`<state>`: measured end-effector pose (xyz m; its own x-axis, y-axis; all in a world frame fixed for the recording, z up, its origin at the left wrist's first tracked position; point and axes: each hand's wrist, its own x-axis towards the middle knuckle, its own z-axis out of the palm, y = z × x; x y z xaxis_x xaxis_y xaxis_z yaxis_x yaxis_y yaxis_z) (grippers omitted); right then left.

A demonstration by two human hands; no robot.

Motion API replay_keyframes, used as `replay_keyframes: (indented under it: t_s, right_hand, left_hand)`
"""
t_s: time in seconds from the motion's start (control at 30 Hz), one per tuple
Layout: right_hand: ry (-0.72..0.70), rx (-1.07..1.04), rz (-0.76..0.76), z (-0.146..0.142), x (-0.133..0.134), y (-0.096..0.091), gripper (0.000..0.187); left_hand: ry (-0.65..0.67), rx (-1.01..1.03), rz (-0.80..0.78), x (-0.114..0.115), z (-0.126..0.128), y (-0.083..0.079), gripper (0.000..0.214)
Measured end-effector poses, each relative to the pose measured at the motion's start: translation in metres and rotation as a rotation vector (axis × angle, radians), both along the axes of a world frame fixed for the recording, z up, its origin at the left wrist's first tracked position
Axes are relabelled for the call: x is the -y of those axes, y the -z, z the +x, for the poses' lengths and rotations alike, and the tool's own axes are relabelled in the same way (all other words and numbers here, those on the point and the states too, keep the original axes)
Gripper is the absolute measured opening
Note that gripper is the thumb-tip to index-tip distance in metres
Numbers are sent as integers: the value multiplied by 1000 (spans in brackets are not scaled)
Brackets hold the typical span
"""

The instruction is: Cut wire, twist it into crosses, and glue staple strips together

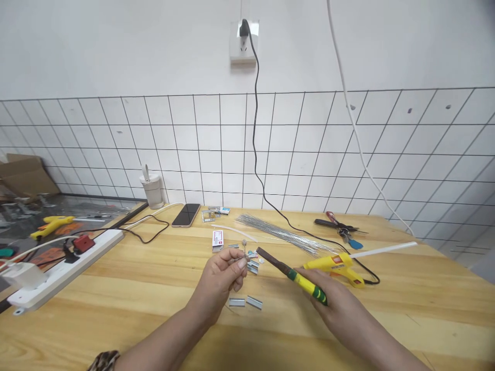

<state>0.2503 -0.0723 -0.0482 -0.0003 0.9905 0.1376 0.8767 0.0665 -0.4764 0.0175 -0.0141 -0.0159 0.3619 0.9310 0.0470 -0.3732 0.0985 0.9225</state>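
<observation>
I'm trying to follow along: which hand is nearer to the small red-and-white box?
Left. The left hand is just on the near side of the red-and-white box; the right hand is farther off to the right.

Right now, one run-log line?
left hand: pinching small metal piece | right hand: holding yellow-green-handled tool | wire bundle: on table

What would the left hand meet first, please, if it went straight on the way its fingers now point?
Probably the dark end of the tool in the right hand, just ahead of the left hand. Depth is unclear, so it might pass above or below.
</observation>
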Motion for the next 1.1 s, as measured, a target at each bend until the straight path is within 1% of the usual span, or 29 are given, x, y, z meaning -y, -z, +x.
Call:
replay_keyframes:
  t_s: [0.1, 0.23, 0.3, 0.47, 0.7, 0.83, 0.93, 1.0, 1.1]
  right_hand:
    - [40, 160, 77, 4, 1, 0, 56]
    - [76, 360, 304, 7, 4, -2, 68]
    - [89, 441, 375, 7, 5, -5, 70]
    - [108, 574, 457, 7, 8, -12, 67]
    - [59, 597, 533, 10, 8, -15, 51]
    - [69, 544, 523, 6, 8, -15, 48]
    - [51, 498, 483, 6, 9, -12, 48]
    - [46, 439, 421, 6, 8, -9, 49]
    - [-17, 249, 228, 4, 5, -10, 43]
  left_hand:
    - [-3, -45, 50, 0, -1, 0, 25]
    - [13, -88, 67, 0, -2, 1, 25]
    - [25, -101, 64, 0, -3, 2, 25]
    - [74, -115, 59, 2, -3, 2, 27]
    - [194, -55, 42, 0, -4, 5, 27]
    - [312, 19, -2, -3, -4, 5, 25]
    - [399, 13, -25, -4, -6, 2, 26]
    - [417, -11, -7, -4, -7, 0, 26]
    - [381, -23, 52, -4, -9, -1, 23]
